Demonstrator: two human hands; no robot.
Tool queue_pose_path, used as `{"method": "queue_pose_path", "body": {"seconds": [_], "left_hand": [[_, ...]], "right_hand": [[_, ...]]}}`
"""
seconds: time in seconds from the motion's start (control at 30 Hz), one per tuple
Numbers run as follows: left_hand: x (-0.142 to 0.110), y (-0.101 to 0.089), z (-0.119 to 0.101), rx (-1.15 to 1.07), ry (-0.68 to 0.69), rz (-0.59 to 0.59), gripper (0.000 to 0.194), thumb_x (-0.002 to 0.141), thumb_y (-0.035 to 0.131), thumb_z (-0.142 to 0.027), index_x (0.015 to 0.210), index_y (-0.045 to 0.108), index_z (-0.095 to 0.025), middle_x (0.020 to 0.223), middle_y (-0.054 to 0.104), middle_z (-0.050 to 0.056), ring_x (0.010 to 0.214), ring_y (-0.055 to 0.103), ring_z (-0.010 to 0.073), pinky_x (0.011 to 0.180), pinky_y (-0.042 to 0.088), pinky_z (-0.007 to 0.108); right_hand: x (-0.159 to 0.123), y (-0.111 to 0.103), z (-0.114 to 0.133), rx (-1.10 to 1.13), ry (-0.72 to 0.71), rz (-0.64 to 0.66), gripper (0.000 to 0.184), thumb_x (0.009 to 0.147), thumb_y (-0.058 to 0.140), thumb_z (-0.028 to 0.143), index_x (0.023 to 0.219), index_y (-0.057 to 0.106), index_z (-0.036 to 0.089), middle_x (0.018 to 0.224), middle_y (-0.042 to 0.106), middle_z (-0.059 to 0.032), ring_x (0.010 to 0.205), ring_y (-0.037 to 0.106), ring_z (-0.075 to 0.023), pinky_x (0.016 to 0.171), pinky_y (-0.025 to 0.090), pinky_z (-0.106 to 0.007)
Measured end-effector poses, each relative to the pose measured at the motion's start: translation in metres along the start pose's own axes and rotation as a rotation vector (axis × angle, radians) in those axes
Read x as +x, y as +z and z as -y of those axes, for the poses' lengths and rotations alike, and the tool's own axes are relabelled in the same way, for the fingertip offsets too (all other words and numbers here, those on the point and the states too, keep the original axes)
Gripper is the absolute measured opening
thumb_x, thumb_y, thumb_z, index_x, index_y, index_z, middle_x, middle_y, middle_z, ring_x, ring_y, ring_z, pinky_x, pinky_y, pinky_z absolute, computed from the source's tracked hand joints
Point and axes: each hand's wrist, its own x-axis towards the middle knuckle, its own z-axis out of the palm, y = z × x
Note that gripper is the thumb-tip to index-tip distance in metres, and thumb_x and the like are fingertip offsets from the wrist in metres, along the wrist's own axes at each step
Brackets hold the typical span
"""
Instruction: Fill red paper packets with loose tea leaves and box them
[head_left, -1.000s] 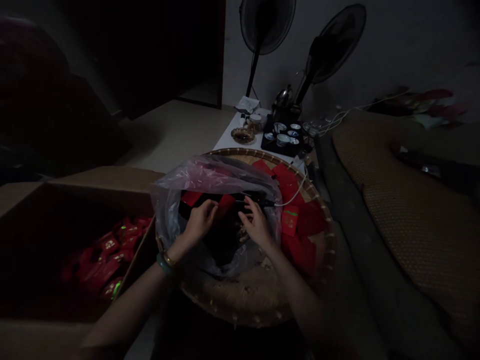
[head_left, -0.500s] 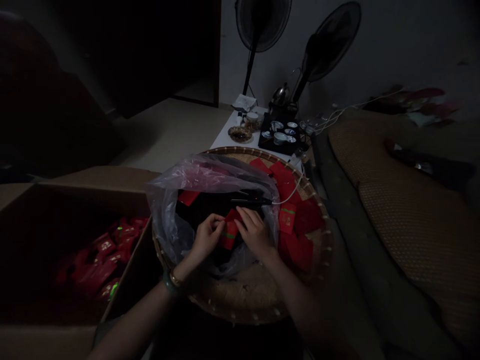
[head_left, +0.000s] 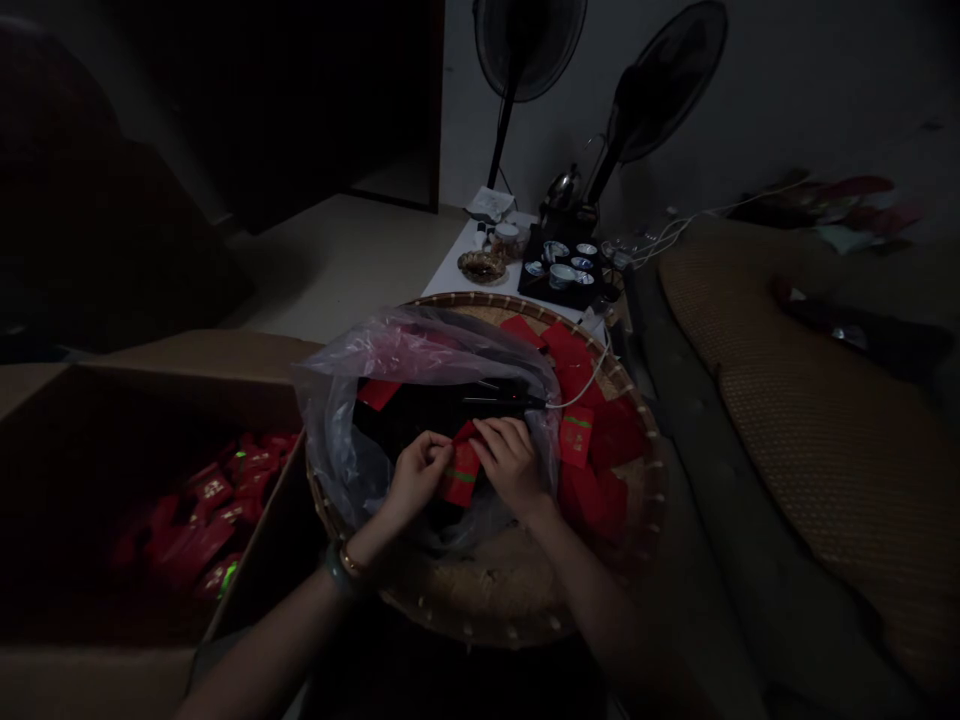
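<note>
Between both hands is a small red envelope (head_left: pixel 460 478) with a green band. My left hand (head_left: pixel 418 475) pinches its left edge between thumb and fingers. At its top right, my right hand (head_left: pixel 512 462) has its fingers closed on the upper flap. Both hands are over a clear plastic bag (head_left: pixel 330 440) whose mouth lies open on a round woven bamboo tray (head_left: pixel 487 597). Inside the bag, a dark slim device (head_left: pixel 501 402) with a white cord lies just beyond my fingers. More red envelopes (head_left: pixel 576 436) lie on the tray's right side.
A cardboard box (head_left: pixel 259 535) at left holds many red packets (head_left: pixel 214 490). Behind the tray, a white table (head_left: pixel 454 270) carries a black tea tray (head_left: pixel 534 285) with cups. Two fans (head_left: pixel 671 85) stand at the back. A woven-covered seat (head_left: pixel 810 430) is on the right.
The envelope's upper flap looks more folded down, and the fingers of my right hand have drawn in closer around it. My left hand keeps its pinch, almost unmoved.
</note>
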Motion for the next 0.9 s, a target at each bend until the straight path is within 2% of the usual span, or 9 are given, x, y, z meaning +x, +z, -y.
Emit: {"method": "queue_pose_path", "body": {"seconds": [0.07,0.2,0.3,0.37,0.53,0.63,0.7,0.8,0.9], "left_hand": [[-0.001,-0.001,0.0,0.046,0.03,0.012,0.022,0.071,0.06,-0.037,0.076,0.058,-0.015,0.057,0.055,-0.004,0.052,0.05,0.0086,0.05,0.037,0.018],[0.0,-0.006,0.001,0.114,0.088,0.062,0.021,0.074,0.059,-0.034,0.083,0.061,-0.015,0.068,0.065,0.001,0.063,0.059,0.0122,0.056,0.043,0.02],[0.005,-0.014,0.003,0.042,0.019,0.171,0.034,0.07,0.065,-0.033,0.098,0.061,-0.014,0.076,0.07,0.003,0.069,0.064,0.0155,0.062,0.048,0.024],[0.009,-0.019,0.005,-0.012,-0.033,0.236,0.038,0.067,0.067,-0.033,0.099,0.063,-0.013,0.079,0.072,0.005,0.071,0.066,0.0174,0.065,0.05,0.027],[0.015,-0.024,0.007,0.025,-0.018,0.214,0.031,0.07,0.064,-0.033,0.094,0.069,-0.013,0.087,0.073,0.007,0.075,0.066,0.0192,0.069,0.052,0.029],[0.014,-0.024,0.006,0.107,0.048,0.254,0.03,0.073,0.061,-0.031,0.097,0.069,-0.015,0.094,0.072,0.007,0.085,0.065,0.0209,0.079,0.051,0.033],[0.013,-0.026,0.006,0.11,0.068,0.298,0.036,0.074,0.061,-0.03,0.106,0.065,-0.015,0.102,0.07,0.008,0.092,0.064,0.0214,0.082,0.05,0.034],[0.012,-0.031,0.008,0.001,-0.008,0.354,0.05,0.072,0.062,-0.027,0.121,0.054,-0.017,0.112,0.064,0.011,0.093,0.063,0.0211,0.075,0.054,0.033],[0.013,-0.036,0.013,-0.099,-0.088,0.374,0.051,0.072,0.062,-0.025,0.121,0.052,-0.018,0.114,0.061,0.011,0.094,0.063,0.0208,0.073,0.055,0.033]], "right_hand": [[0.001,0.0,0.0,0.029,0.038,-0.006,0.013,0.085,0.058,0.027,0.09,0.066,0.018,0.082,0.063,-0.0071,0.083,0.054,-0.0194,0.075,0.049,-0.034],[0.003,-0.004,0.0,0.129,0.109,0.09,0.018,0.084,0.057,0.028,0.07,0.063,0.02,0.067,0.06,-0.0034,0.073,0.053,-0.0175,0.069,0.047,-0.031],[0.004,-0.008,-0.002,0.202,0.284,0.119,0.014,0.082,0.057,0.028,0.071,0.062,0.02,0.072,0.062,-0.0043,0.074,0.057,-0.0174,0.07,0.047,-0.031],[0.003,-0.01,-0.004,0.309,0.437,0.171,0.012,0.08,0.058,0.029,0.077,0.063,0.019,0.078,0.065,-0.0045,0.075,0.06,-0.0177,0.07,0.048,-0.03],[-0.002,-0.005,-0.007,0.738,0.605,0.486,0.027,0.076,0.06,0.037,0.093,0.066,0.017,0.086,0.071,-0.0047,0.078,0.064,-0.0196,0.073,0.05,-0.033],[-0.006,0.002,-0.011,0.909,0.668,0.608,0.037,0.072,0.061,0.047,0.091,0.069,0.016,0.086,0.071,-0.0053,0.079,0.065,-0.0215,0.077,0.049,-0.037],[-0.008,0.005,-0.016,0.957,0.717,0.603,0.042,0.073,0.058,0.052,0.09,0.07,0.016,0.084,0.072,-0.0053,0.079,0.065,-0.0224,0.08,0.048,-0.04],[-0.009,0.006,-0.021,1.0,0.769,0.523,0.044,0.072,0.059,0.053,0.094,0.07,0.016,0.087,0.072,-0.0052,0.082,0.065,-0.023,0.084,0.047,-0.042],[-0.008,0.004,-0.02,1.117,0.795,0.508,0.044,0.068,0.066,0.051,0.095,0.07,0.017,0.091,0.071,-0.0051,0.087,0.065,-0.0228,0.088,0.046,-0.042]]}}
